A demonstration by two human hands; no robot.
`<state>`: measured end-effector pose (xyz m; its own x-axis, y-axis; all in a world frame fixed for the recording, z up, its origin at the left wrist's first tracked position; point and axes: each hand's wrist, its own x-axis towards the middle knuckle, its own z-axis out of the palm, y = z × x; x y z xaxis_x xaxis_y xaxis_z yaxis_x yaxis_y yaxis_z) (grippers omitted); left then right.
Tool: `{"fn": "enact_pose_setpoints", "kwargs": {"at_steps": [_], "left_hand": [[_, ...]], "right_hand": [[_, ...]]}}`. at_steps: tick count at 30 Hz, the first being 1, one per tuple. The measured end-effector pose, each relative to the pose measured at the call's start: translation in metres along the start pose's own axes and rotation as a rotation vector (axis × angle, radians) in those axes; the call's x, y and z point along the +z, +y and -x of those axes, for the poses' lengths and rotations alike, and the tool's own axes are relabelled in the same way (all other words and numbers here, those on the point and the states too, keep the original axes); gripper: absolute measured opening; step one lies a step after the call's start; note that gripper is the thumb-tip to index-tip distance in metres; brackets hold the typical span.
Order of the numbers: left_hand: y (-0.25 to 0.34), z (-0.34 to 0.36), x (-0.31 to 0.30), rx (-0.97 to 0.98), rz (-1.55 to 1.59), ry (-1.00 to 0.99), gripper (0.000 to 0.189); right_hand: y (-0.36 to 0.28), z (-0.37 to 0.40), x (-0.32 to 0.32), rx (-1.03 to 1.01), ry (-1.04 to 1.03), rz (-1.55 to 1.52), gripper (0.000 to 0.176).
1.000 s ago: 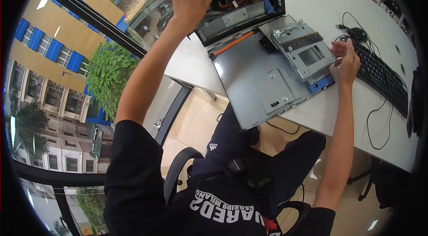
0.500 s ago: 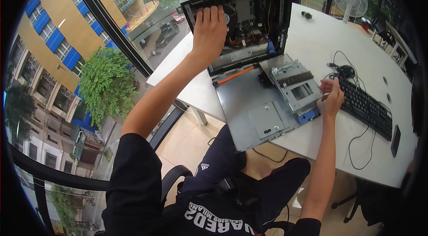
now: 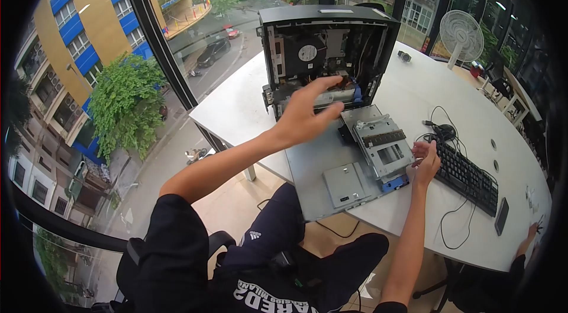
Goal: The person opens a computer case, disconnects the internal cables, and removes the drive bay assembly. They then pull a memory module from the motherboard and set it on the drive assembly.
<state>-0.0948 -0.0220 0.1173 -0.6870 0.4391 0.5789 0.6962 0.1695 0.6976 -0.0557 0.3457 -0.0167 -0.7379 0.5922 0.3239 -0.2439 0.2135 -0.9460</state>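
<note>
An opened computer case (image 3: 328,14) stands upright on the table, its fan (image 3: 307,52), wires and boards showing. My left hand (image 3: 305,115) is raised in front of the case's lower part, thumb and fingers apart, holding nothing. It covers part of the case and the far end of the metal side panel (image 3: 305,177) lying before it. On that panel rests a metal drive bracket (image 3: 387,153) with a dark circuit strip (image 3: 383,137) across it and a blue latch (image 3: 395,183). My right hand (image 3: 427,162) is beside the bracket's right edge, fingers loosely bent and apart, with nothing visible in them.
A black keyboard (image 3: 467,174) with a coiled cable (image 3: 444,131) lies right of my right hand, a phone (image 3: 502,216) beyond it. A white fan (image 3: 460,38) stands at the back right. Another person's hand (image 3: 532,231) is at the table's right edge. Large windows border the left.
My left hand has come out of the case's upper left and moved down and right, its fingers spreading. The right hand stays beside the bracket. The camera view has shifted.
</note>
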Motion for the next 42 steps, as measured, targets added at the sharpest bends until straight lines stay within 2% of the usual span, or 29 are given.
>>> {"fn": "enact_pose_setpoints", "kwargs": {"at_steps": [2, 5, 9, 15, 18, 20, 24, 27, 31, 35, 37, 42], "left_hand": [[-0.002, -0.005, -0.008, -0.307, 0.572, 0.034, 0.056], [0.01, -0.008, -0.022, -0.454, 0.926, 0.031, 0.053], [0.004, -0.003, -0.034, -0.452, 1.022, 0.021, 0.054], [0.011, -0.002, -0.045, -0.48, 0.925, 0.116, 0.051], [0.007, 0.004, -0.054, -0.501, 0.673, 0.148, 0.043], [-0.004, 0.012, -0.059, -0.498, 0.634, 0.203, 0.037], [-0.021, 0.028, -0.075, -0.487, 0.422, 0.342, 0.031], [-0.046, 0.034, -0.088, -0.352, 0.311, 0.502, 0.029], [-0.049, 0.026, -0.095, -0.324, 0.325, 0.659, 0.031], [-0.064, 0.018, -0.094, -0.309, 0.563, 0.627, 0.046], [-0.068, 0.015, -0.088, -0.305, 0.607, 0.544, 0.052], [-0.077, 0.026, -0.074, -0.261, 0.536, 0.502, 0.059]], "right_hand": [[-0.004, 0.001, 0.002, 0.003, 0.016, -0.006, 0.061], [-0.009, 0.004, 0.003, 0.003, 0.027, -0.006, 0.061], [-0.012, 0.006, 0.004, 0.002, 0.025, -0.008, 0.061], [-0.011, 0.004, 0.003, 0.008, 0.023, -0.013, 0.06], [-0.011, 0.004, 0.003, 0.011, 0.025, -0.015, 0.06], [-0.009, 0.004, 0.003, 0.009, 0.022, -0.011, 0.06], [-0.008, 0.004, 0.003, 0.006, 0.014, -0.007, 0.061], [-0.007, 0.003, 0.002, 0.002, 0.006, -0.009, 0.061], [-0.005, 0.002, 0.001, 0.013, -0.007, -0.022, 0.061], [-0.003, 0.001, 0.001, -0.009, 0.005, 0.013, 0.062], [-0.002, 0.001, 0.0, 0.004, -0.01, 0.004, 0.062], [0.0, -0.002, 0.006, 0.039, 0.006, -0.008, 0.063]]}}
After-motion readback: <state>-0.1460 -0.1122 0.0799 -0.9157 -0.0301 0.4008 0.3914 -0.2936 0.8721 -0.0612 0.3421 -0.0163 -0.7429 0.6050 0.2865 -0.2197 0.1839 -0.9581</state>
